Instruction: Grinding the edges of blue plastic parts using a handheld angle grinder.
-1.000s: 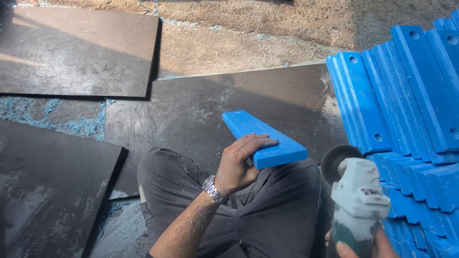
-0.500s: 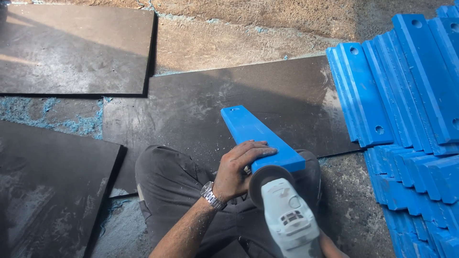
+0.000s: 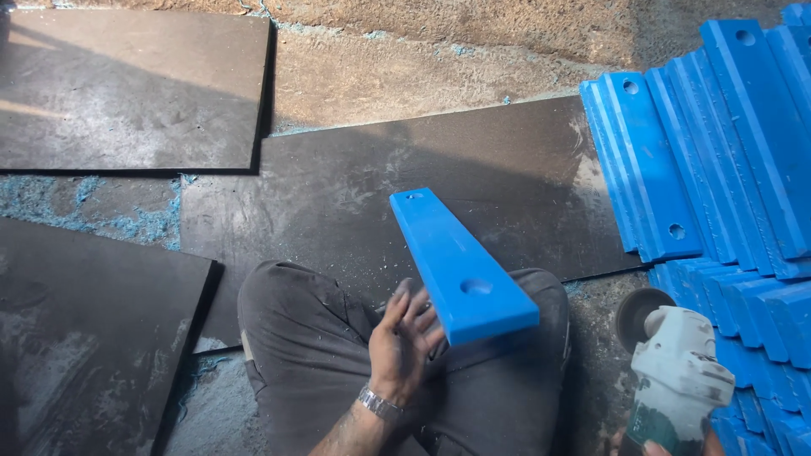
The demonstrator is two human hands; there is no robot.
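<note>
I sit cross-legged on a dark board. A flat blue plastic bar [image 3: 456,262] with two holes lies tilted above my lap, broad face up. My left hand [image 3: 404,342], with a metal watch on the wrist, supports the bar from its left edge with fingers spread. At the bottom right, my right hand [image 3: 655,447] is mostly out of frame and grips a grey-white angle grinder [image 3: 683,380]. The grinder's disc [image 3: 635,314] points up and away, well clear of the bar.
Several matching blue bars [image 3: 726,143] are stacked in rows along the right side. Dark boards lie under me [image 3: 355,186], at the upper left [image 3: 127,93] and at the lower left [image 3: 84,338]. Blue shavings [image 3: 110,221] cover the ground between them.
The grinder was brought in against the bar's near end, then drew back to the right. My left hand shifted from on top of the bar to its left edge, and the bar turned broad face up.
</note>
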